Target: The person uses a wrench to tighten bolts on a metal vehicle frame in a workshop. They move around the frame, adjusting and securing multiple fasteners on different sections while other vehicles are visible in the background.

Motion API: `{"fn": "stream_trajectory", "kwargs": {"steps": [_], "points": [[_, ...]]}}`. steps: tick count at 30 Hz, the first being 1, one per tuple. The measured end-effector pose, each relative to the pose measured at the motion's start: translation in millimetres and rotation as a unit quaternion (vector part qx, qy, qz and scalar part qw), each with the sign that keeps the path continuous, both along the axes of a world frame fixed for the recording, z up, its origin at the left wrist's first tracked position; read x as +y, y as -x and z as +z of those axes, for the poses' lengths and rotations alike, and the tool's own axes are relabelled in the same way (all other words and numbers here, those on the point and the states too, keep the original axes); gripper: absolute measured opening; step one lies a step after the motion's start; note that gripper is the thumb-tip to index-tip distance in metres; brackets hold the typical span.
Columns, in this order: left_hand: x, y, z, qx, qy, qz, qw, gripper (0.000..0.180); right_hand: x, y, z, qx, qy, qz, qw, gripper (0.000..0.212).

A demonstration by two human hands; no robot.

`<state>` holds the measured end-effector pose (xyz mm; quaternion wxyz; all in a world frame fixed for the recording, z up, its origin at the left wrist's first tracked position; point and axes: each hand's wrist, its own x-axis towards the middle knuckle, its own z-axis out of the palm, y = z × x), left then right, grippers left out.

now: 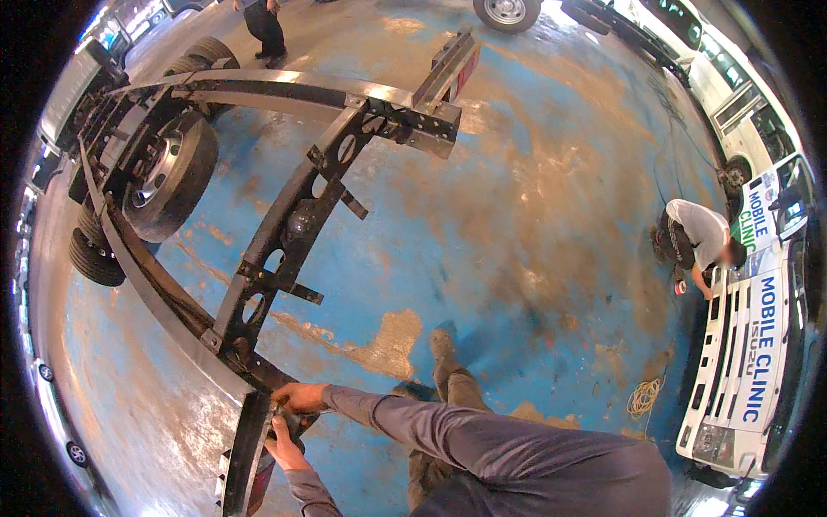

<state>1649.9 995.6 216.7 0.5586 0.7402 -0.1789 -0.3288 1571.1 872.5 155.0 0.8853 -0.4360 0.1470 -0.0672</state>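
Note:
Both my hands are at the near corner of a bare truck chassis frame (284,95), beside its dark end bar (245,452). My right hand (299,397), reaching across from the right, has its fingers curled over a small dark part by the corner. Just below it, my left hand (283,445) is closed round the same spot from the near side, thumb up. The dark part sits between the hands and is mostly covered, so its kind does not show. A perforated cross member (289,228) runs away from this corner to the far rail.
Wheels with large tyres (177,177) carry the frame at the left. A person (696,233) bends at the front of a white truck (732,362) on the right. Coiled cord (644,396) lies on the worn blue floor (534,345). Another person (264,30) stands beyond the frame.

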Motion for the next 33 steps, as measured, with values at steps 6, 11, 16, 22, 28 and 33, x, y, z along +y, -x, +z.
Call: {"fn": "stream_trajectory", "kwargs": {"steps": [6,11,16,22,28,33], "points": [[8.7,-16.9,-35.0,0.048,0.007,-0.022,0.999,0.051,50.5,13.5,8.7,0.066,-0.154,-0.151,0.974,0.035],[-6.0,-6.2,-4.7,0.019,0.071,0.002,0.997,0.042,25.9,14.5,9.8,0.121,-0.033,-0.105,0.987,0.041],[1.4,-11.1,0.0,-0.081,-0.088,-0.023,0.993,0.037,13.4,7.0,2.6,0.063,0.000,-0.082,0.995,0.036],[2.0,-3.0,25.8,-0.104,-0.091,-0.033,0.990,0.062,-34.5,-3.9,-5.2,0.101,0.297,0.125,0.941,0.032],[10.8,-9.4,9.8,-0.044,-0.150,-0.052,0.986,0.069,43.9,14.0,12.6,0.091,-0.133,-0.086,0.983,0.023],[4.6,-9.0,21.2,-0.068,-0.157,-0.042,0.984,0.057,38.6,20.7,33.3,0.104,-0.093,-0.111,0.984,0.021]]}}
